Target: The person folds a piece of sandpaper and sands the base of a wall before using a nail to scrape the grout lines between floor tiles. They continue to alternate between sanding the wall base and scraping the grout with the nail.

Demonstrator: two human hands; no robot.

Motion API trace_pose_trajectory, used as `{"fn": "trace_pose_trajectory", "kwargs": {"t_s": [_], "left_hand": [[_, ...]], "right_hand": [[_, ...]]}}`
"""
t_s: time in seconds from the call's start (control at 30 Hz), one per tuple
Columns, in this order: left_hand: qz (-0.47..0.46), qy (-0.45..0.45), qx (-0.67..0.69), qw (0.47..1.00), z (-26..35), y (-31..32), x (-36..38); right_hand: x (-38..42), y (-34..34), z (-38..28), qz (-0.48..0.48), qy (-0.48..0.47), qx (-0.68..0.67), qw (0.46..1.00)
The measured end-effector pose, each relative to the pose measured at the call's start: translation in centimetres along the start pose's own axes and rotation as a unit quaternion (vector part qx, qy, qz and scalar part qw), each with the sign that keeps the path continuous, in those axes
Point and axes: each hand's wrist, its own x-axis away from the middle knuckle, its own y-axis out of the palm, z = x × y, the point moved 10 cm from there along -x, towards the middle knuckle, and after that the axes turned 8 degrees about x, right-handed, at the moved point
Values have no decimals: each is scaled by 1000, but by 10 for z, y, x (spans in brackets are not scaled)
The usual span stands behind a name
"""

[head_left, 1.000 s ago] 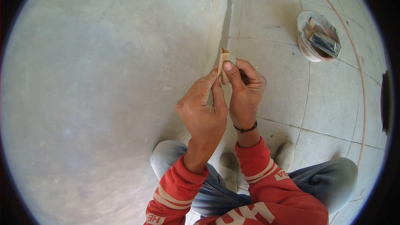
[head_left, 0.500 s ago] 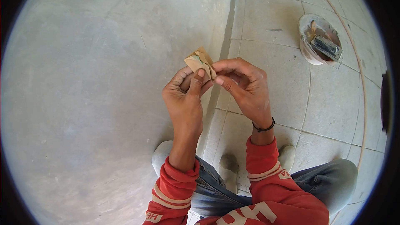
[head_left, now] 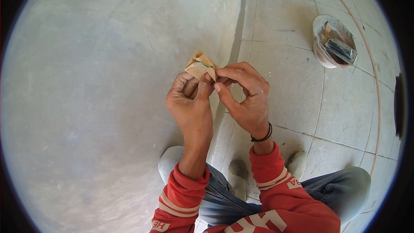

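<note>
A small piece of folded brown paper [head_left: 200, 65] with a pale green patch inside is held up in front of me, over the edge of the grey wall surface. My left hand [head_left: 192, 99] grips its lower part between thumb and fingers. Beside it, my right hand [head_left: 248, 92] pinches the paper's right corner with thumb and index finger. A black band circles the right wrist.
A bucket [head_left: 323, 54] with a dark block and a tool in it stands on the tiled floor [head_left: 284, 77] at the upper right. A thin hose [head_left: 376, 90] runs down the right side. My bent legs and shoes are below.
Both hands and the paper have shifted slightly left. The paper is spread a little wider, showing more of the green patch. My right thumb has moved down slightly from the paper's edge.
</note>
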Motion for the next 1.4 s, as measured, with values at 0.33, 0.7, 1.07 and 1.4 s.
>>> {"fn": "trace_pose_trajectory", "kwargs": {"t_s": [0.33, 0.7, 1.07, 1.4], "left_hand": [[-33, 14, -43, 998, 3, 9, 1], [-30, 27, -90, 995, 5, 11, 4], [-26, 27, -73, 997, 1, 3, 1], [-50, 101, -195, 974, 10, 17, 5]], "right_hand": [[-4, -4, -2, -6, -5, 73, 997], [5, -8, -2, 78, 24, 75, 994], [3, 4, 6, 15, 13, 51, 999], [1, -6, 13, -5, 162, -18, 987]]}}
